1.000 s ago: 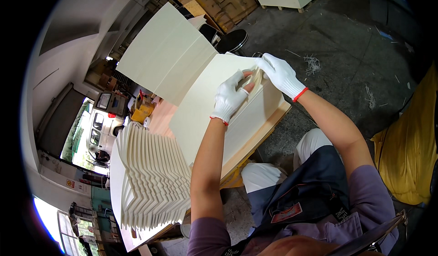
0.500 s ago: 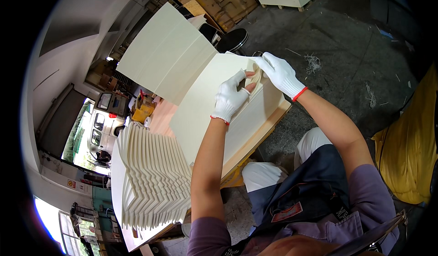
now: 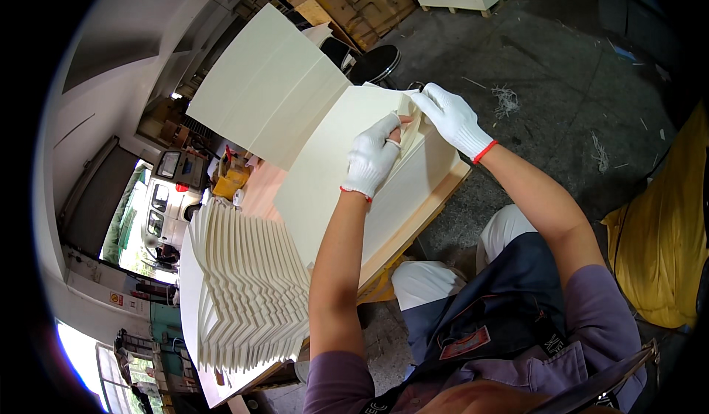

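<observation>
A tall stack of cream paper sheets (image 3: pixel 340 148) lies in front of me, its near edges forming a thick block. My left hand (image 3: pixel 374 152), in a white knit glove with bare thumb and fingertip, is closed in a pinch on the sheets' edges near the stack's right corner. The top sheets there are bent and lifted. In a matching glove with a red cuff, my right hand (image 3: pixel 448 118) grips the same sheets at the far right corner; its fingertips are partly hidden behind the paper.
Left of the stack stands a pile of folded, fanned cream sheets (image 3: pixel 247 288). Behind it rises another cream stack (image 3: pixel 269 81). A round black stool (image 3: pixel 377 63) is beyond, a yellow sack (image 3: pixel 661 229) at right. Paper scraps (image 3: pixel 506 102) litter the floor.
The thumb and finger of my left hand have drawn together on the sheet edges. My right hand stays almost where it was at the corner.
</observation>
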A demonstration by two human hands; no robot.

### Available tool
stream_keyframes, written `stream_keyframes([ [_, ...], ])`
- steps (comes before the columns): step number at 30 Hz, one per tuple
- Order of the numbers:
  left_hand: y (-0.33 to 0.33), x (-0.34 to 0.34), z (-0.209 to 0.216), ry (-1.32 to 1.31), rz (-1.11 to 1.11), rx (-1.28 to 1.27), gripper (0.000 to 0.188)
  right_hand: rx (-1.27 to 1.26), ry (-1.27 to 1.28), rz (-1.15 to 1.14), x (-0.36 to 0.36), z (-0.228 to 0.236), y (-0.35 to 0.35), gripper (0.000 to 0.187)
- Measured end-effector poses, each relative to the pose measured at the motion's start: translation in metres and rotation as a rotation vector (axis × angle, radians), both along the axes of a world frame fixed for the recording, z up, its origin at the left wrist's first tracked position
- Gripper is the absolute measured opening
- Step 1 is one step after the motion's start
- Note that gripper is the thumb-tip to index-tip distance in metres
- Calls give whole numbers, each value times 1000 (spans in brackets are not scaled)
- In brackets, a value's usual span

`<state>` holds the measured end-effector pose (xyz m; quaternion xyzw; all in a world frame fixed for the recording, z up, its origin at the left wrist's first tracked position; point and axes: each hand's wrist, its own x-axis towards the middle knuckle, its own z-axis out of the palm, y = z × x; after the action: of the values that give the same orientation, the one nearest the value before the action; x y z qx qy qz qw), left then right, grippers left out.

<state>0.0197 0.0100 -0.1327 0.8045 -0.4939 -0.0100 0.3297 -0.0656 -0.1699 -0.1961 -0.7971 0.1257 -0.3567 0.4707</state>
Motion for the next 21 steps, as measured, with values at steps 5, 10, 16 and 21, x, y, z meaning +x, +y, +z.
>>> stream_keyframes([
  [5, 0, -16, 13, -8, 94, 132, 32, -22, -31, -28, 4, -6, 0, 48],
  [10, -2, -12, 12, 3, 78, 123, 36, -17, -31, -37, 2, -5, -2, 50],
  [16, 7, -4, 1, -81, -20, -28, 39, -204, 206, -22, -20, 15, -14, 60],
  [21, 4, -11, 9, 20, 43, 60, 38, -626, 236, -67, -29, 18, -30, 54],
])
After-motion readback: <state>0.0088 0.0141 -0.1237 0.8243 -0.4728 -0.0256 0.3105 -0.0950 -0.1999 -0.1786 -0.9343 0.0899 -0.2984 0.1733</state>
